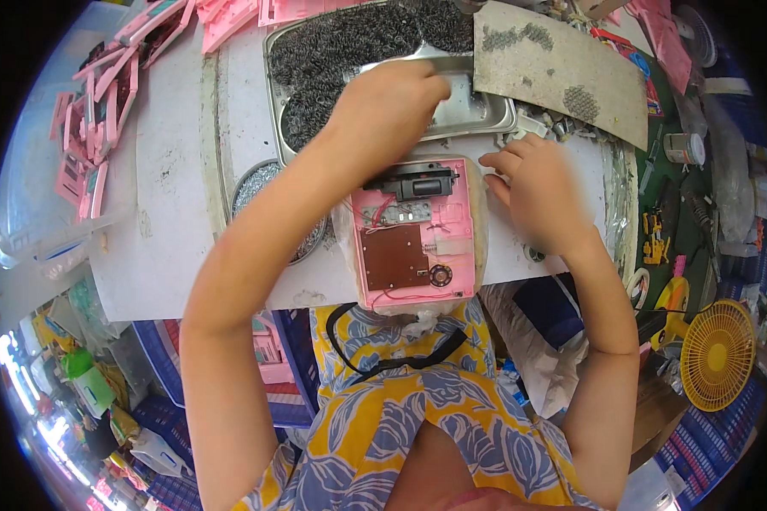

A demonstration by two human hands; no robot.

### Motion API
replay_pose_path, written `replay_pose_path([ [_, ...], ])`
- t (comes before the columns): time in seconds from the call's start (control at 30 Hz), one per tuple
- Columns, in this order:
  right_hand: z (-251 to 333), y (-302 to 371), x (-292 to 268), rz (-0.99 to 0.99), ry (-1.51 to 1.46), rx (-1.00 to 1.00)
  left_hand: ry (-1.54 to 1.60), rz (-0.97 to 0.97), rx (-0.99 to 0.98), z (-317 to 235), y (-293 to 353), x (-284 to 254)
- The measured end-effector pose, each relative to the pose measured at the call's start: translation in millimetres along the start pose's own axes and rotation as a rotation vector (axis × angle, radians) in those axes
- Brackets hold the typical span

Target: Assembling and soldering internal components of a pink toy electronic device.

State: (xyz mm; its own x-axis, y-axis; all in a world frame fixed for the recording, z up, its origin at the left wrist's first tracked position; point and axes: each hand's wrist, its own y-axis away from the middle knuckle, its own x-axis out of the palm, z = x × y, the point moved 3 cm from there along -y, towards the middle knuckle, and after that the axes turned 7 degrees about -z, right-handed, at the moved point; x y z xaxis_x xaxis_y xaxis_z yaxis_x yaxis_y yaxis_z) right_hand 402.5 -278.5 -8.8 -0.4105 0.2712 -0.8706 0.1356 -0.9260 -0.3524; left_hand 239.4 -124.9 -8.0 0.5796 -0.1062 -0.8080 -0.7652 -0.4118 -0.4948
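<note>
Left hand point(389, 100) over the metal tray point(477, 115), back of the hand upward, fingers curled down; tips hidden behind the knuckles, so cannot tell whether they pinch anything. Right hand point(547, 187) just right of the pink case point(460, 217), fingers loosely parted and bent toward it; back of the hand blurred, and any small item under it can't be made out.

Dark springs point(315, 68) heap in the tray's left and far parts; near right part shows bare metal. A flat board point(520, 64) overlaps the tray's right end, small coils clustered on top. Left forearm crosses above a round bowl point(236, 192) and covers part of it.

Open room: the white table point(162, 204) lies mostly bare left of the bowl, out to a pile of pink parts point(102, 119). Right side tighter: tools and a small jar point(684, 148) beyond the table edge, yellow fan point(716, 353) lower down.

Case lies open side up at the near table edge, between the forearms. Inside: black block point(426, 183) at the far end, brown panel point(392, 255) on the left, round speaker point(441, 275) near lower right, thin red wires.
</note>
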Motion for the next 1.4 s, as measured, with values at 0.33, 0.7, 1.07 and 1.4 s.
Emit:
replay_pose_path([
  [0.33,-55.6,70.8,-64.4,-0.055,0.080,0.425,-0.272,0.576,0.201,22.4,-40.3,68.2],
  [0.7,-91.9,51.4,-25.2,-0.178,0.210,0.544,0.293,0.192,-0.238,3.2,-25.2,2.9],
  [1.07,-105.1,76.6,-58.8,-0.090,0.180,0.593,0.849,0.328,-0.719,-14.6,46.3,-42.2],
  [1.4,-90.8,119.2,-86.2,0.452,0.047,0.516,1.082,0.344,-0.830,-54.0,86.7,-54.3],
])
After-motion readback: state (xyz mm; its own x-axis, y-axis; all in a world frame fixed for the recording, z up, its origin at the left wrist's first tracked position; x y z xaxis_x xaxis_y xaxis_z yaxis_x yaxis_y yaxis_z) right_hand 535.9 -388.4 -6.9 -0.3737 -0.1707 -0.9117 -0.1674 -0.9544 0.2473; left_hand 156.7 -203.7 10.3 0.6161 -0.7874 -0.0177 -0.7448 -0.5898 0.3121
